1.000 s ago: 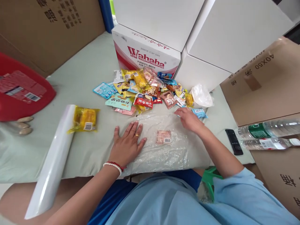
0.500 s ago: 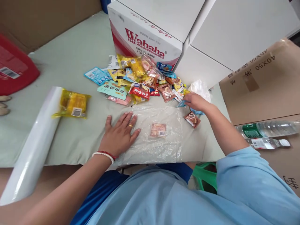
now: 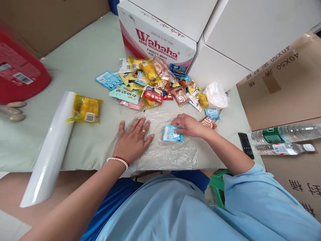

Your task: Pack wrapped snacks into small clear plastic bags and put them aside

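Note:
A small blue snack packet (image 3: 170, 134) is pinched at its right edge by my right hand (image 3: 189, 126), over the clear plastic sheet (image 3: 173, 157) at the table's front. The pinkish packet seen there before is hidden beneath the blue one. My left hand (image 3: 134, 139) lies flat with fingers spread, on the left part of the sheet, holding nothing. Beyond both hands is a heap of wrapped snacks, among them a red packet (image 3: 152, 95) and a mint-green packet (image 3: 125, 94). A brown packet (image 3: 208, 123) sits just past my right wrist, partly covered.
To the left, a yellow snack packet (image 3: 86, 108) rests against a roll of plastic film (image 3: 51, 147). A Wahaha box (image 3: 157, 43) stands behind the heap. On the right are a white tub (image 3: 216, 97), a black phone (image 3: 245, 145) and plastic bottles (image 3: 286, 134).
My right hand has come from the heap's right side toward the middle of the sheet, bringing the blue packet over the pinkish one. My left hand stays flat. The view has shifted slightly.

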`<state>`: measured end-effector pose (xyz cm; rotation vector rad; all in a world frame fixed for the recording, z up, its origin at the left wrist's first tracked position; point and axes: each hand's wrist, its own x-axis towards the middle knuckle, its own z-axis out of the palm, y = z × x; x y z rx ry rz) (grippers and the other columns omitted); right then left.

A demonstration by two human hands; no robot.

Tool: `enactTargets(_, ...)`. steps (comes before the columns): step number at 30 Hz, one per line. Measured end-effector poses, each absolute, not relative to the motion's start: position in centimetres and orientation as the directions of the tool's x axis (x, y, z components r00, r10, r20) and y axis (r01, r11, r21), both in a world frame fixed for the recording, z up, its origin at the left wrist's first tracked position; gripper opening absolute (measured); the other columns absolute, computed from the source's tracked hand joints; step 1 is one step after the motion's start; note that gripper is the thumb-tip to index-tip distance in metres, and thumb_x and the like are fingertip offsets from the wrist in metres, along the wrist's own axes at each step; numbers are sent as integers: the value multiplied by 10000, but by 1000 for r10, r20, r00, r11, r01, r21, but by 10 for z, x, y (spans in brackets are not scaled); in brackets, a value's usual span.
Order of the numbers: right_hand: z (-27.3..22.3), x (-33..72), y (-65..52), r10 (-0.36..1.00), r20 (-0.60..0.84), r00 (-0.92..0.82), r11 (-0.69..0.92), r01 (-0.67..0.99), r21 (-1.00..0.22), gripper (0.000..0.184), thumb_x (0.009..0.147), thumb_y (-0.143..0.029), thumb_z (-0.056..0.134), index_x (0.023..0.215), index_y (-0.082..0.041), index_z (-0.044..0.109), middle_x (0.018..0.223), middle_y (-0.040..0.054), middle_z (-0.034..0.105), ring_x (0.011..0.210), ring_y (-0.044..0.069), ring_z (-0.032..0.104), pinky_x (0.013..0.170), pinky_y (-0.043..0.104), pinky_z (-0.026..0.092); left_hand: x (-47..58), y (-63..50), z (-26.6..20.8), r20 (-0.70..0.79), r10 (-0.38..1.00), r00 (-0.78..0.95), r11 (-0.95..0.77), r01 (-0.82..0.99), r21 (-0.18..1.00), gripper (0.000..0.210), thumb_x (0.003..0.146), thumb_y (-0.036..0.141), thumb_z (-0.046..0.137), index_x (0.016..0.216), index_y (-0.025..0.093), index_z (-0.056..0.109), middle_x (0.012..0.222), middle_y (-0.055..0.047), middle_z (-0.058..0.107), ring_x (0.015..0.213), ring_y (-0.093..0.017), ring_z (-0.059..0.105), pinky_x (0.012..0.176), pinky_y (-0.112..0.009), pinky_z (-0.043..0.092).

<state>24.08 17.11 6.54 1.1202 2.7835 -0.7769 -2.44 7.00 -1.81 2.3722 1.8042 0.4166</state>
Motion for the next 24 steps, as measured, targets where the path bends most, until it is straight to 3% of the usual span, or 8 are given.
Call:
enactTargets(4,63,245,156,661,-94,-744,644,627,-438,525,894,-409,785,1351,-179,662,1286,155,657,1183,311,572,1073,482,434,-25,70,-19,140,959,246,-276,921,275,624,1061,486,295,1609,201,388,1699,-146,349,1572,-317,331,1276,-671,-1)
enactTargets(8,50,246,134,675,-149,-722,616,663,-425,771,801,-427,877,1467,-192,566,1488,178,546,1300,350,512,1095,506,444,-25,70,-17,128,962,243,-270,922,277,628,1056,479,307,1615,201,379,1699,-150,348,1573,-328,331,1273,-682,15)
enactTargets(15,39,235,114,702,-174,-691,626,715,-312,698,875,-338,811,1497,-184,533,1480,155,567,1282,340,506,1068,496,456,-25,69,-17,140,960,243,-273,919,284,629,1056,488,299,1614,211,384,1700,-139,349,1571,-320,337,1276,-676,11)
enactTargets(21,33,234,103,742,-114,-661,615,738,-277,748,906,-508,764,1536,-207,496,1511,164,536,1345,334,463,1140,507,370,-24,69,-19,150,963,225,-260,925,278,632,1055,493,296,1599,190,409,1692,-146,361,1567,-307,344,1285,-655,10)
enactTargets(24,33,237,100,768,-116,-629,588,766,-260,779,893,-471,781,1559,-211,472,1511,160,537,1355,338,440,1145,508,350,-24,68,-20,153,962,226,-261,929,264,625,1057,490,299,1592,189,421,1690,-143,367,1570,-297,337,1287,-650,16)
